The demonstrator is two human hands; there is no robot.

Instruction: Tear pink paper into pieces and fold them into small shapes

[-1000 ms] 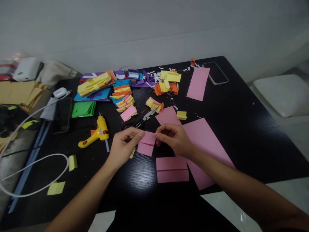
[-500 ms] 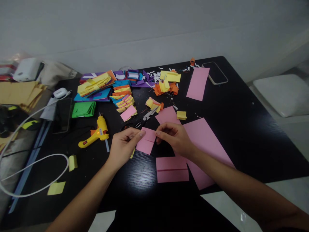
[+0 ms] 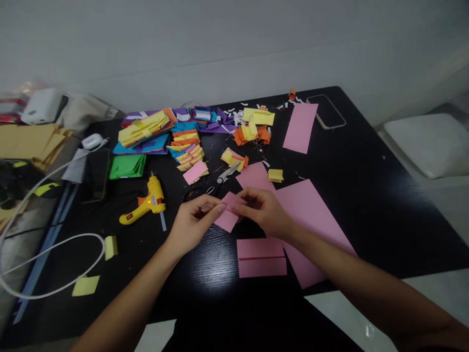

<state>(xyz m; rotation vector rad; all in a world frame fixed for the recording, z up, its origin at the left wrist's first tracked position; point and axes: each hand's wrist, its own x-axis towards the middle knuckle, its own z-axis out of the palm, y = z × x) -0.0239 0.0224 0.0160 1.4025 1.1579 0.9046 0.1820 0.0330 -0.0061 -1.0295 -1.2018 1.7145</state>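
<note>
Between my two hands is a small folded piece of pink paper [image 3: 228, 223], held just above the black table. My left hand [image 3: 194, 220] pinches its left edge with the thumb on top. The thumb and fingers of my right hand [image 3: 266, 211] grip the right edge. A creased pink paper piece [image 3: 262, 269] lies below my right hand, and a large pink sheet [image 3: 315, 220] extends under my right forearm. Another pink sheet [image 3: 256, 175] lies just beyond the right hand. Scissors [image 3: 222, 180] rest open behind the held paper.
A yellow glue gun [image 3: 149, 201] lies left of my left hand. Folded colourful papers [image 3: 186, 146], a green stack [image 3: 127, 166] and scraps [image 3: 252, 132] cover the back. A pink strip [image 3: 301, 128] lies by a phone case [image 3: 331, 115]. A white cable [image 3: 54, 239] loops at left.
The pink paper has turned to a diamond-like angle between my hands. My left hand has shifted slightly right, and the fingers of both hands sit closer together on it.
</note>
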